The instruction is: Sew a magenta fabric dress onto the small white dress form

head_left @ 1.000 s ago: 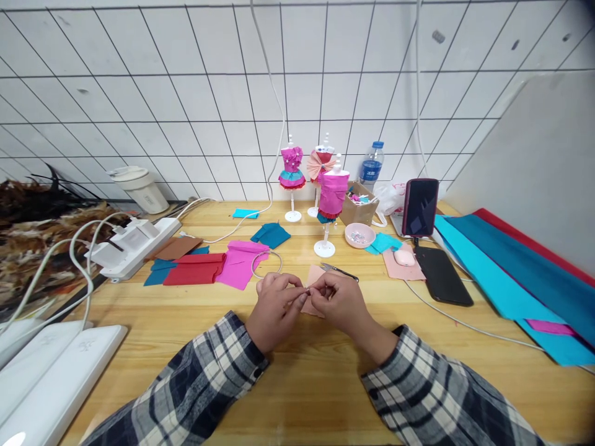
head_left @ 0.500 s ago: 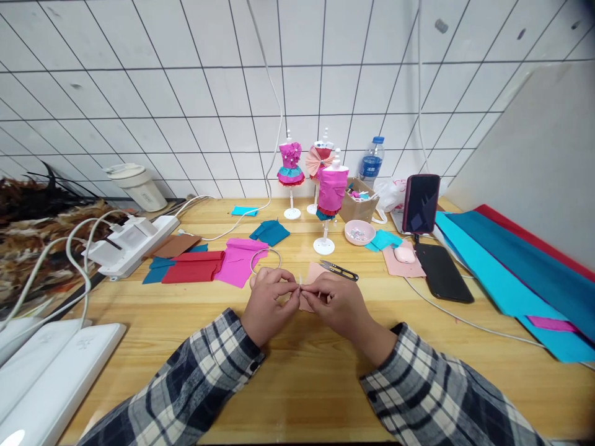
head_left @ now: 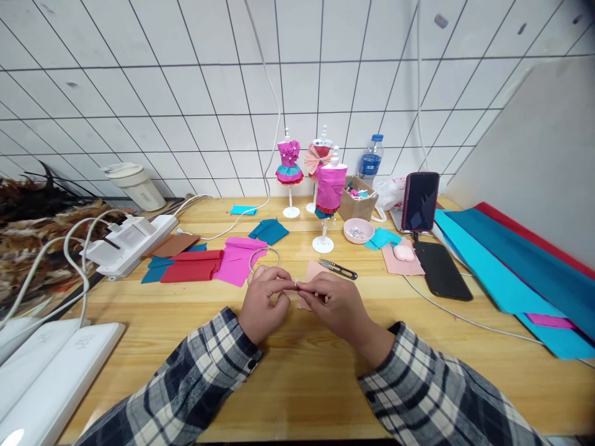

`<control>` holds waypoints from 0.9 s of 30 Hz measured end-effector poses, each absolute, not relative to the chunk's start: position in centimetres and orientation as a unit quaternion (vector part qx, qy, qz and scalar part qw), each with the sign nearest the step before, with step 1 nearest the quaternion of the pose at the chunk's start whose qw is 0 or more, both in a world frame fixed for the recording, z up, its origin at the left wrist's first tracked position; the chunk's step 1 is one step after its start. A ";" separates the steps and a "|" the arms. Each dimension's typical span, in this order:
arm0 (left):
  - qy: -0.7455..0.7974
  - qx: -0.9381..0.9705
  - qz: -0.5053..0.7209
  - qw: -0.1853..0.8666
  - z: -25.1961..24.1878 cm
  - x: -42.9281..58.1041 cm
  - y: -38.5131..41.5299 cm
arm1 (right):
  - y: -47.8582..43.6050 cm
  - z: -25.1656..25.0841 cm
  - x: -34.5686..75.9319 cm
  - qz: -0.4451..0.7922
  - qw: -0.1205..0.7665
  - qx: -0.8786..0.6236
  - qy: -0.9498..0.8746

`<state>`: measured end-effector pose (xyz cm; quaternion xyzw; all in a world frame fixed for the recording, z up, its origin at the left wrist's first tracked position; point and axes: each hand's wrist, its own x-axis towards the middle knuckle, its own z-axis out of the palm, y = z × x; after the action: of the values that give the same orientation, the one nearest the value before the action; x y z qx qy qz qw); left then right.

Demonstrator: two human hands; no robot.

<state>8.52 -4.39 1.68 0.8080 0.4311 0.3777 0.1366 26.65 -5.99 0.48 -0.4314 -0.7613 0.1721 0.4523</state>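
Observation:
My left hand [head_left: 266, 303] has its index finger stretched out to the right, the fingertip at my right hand's fingertips, with the thumb held apart below. Thumb and index finger of my right hand [head_left: 338, 305] are pinched together at a tiny white piece [head_left: 296, 283], too small to name. Under the fingertips lies a peach paper or cloth piece [head_left: 312, 270], partly hidden. Thread snips [head_left: 338, 269] rest just beyond my right hand. A thin ring-shaped hoop [head_left: 264, 250] lies behind my left hand, on the edge of a magenta piece [head_left: 239, 263].
Beyond my hands stands a mini dress form [head_left: 331, 189] in magenta, with two more dressed forms behind. A pink bowl [head_left: 359, 231] of beads, a cardboard box [head_left: 360, 207] and a propped phone [head_left: 419, 201] are at right. Red pieces [head_left: 193, 266] and a power strip [head_left: 134, 244] lie left.
My left thumb has dropped away from the pinch and its index finger is now straight. The right hand keeps its pinch. The view has shifted slightly.

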 end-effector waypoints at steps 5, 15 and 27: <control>0.438 0.813 0.354 0.146 2.4 8.7 -4.7 | -5.7 0.4 26.7 0.204 0.456 -0.443 -0.745; 0.444 0.815 0.358 0.106 2.1 8.9 -4.5 | -5.8 0.4 26.8 0.206 0.452 -0.434 -0.752; 0.433 0.858 0.268 -0.068 2.3 9.0 -5.0 | -5.8 1.0 26.5 0.222 0.416 -0.512 -0.718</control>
<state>9.04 -4.95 2.29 0.8577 0.4335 0.2681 -0.0675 26.47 -5.83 0.96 -0.5125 -0.7177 0.2222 0.4159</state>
